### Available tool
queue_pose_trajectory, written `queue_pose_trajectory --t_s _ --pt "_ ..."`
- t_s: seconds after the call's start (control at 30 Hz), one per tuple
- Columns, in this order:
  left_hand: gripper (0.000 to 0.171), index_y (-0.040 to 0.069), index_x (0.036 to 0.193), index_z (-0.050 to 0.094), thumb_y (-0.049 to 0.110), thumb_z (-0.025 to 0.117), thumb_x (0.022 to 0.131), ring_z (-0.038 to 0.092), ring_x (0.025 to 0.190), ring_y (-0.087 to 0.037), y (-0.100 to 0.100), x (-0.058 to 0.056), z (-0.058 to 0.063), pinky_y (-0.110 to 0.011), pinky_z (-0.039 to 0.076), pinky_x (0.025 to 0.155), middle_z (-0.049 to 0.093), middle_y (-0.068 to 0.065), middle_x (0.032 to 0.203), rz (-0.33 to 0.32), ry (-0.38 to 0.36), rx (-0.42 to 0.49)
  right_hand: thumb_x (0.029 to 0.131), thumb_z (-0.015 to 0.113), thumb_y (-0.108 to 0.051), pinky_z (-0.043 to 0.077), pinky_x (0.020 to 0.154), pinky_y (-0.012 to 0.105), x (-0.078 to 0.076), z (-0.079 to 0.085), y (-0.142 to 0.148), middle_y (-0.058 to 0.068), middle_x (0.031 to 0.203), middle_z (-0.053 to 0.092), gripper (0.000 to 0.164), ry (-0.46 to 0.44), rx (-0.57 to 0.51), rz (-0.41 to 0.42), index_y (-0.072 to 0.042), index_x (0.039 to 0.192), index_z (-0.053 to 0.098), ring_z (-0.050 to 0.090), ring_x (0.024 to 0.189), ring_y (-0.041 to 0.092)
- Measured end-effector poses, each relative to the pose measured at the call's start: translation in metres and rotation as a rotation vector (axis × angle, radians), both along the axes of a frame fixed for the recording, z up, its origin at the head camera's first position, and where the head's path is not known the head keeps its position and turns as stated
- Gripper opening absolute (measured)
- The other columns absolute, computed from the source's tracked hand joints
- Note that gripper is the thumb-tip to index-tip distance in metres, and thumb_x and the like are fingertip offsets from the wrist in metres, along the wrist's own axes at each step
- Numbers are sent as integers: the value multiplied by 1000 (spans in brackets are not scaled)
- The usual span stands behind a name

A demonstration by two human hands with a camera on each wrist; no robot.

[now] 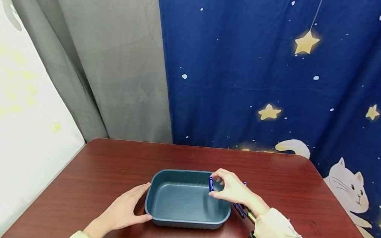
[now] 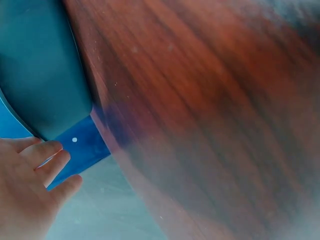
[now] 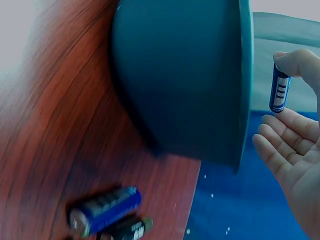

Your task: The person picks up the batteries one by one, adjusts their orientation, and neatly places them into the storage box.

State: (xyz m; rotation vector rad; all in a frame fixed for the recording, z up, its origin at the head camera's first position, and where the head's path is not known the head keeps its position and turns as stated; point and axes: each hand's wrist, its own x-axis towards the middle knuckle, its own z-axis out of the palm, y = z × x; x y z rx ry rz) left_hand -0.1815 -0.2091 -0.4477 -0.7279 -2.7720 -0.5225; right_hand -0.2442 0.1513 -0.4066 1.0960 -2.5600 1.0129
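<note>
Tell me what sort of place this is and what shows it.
Probably a room in a home, perhaps a child's, though that is only a guess: a blue curtain with a star-and-cat print and a grey cloth hang behind a reddish-brown table.

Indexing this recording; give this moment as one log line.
left hand: touches teal bin | right hand: pinches blue battery above teal bin | other batteries: on table beside teal bin
</note>
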Motion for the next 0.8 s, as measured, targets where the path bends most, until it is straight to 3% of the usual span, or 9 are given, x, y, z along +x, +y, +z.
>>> queue_pose_trajectory --t_s 0.23,0.47,0.8 --pt "87 8 136 42 56 69 68 45 121 -21 1 0 0 -43 41 93 47 -4 133 7 0 6 67 77 -24 49 71 34 -3 -6 -25 3 89 60 40 -35 13 17 -5 98 61 56 82 21" --pt "88 8 135 43 58 69 67 46 120 -23 2 0 2 -44 41 93 49 -6 131 18 -18 2 68 77 -29 47 76 25 1 -13 -53 2 92 60 41 -59 100 5 -6 100 62 56 85 16" --pt "90 8 135 43 59 68 66 46 120 -25 3 -1 4 -46 41 94 50 -7 130 39 -53 1 70 76 -31 46 77 22 3 -24 -88 1 94 59 41 -113 151 20 -6 100 62 56 87 12"
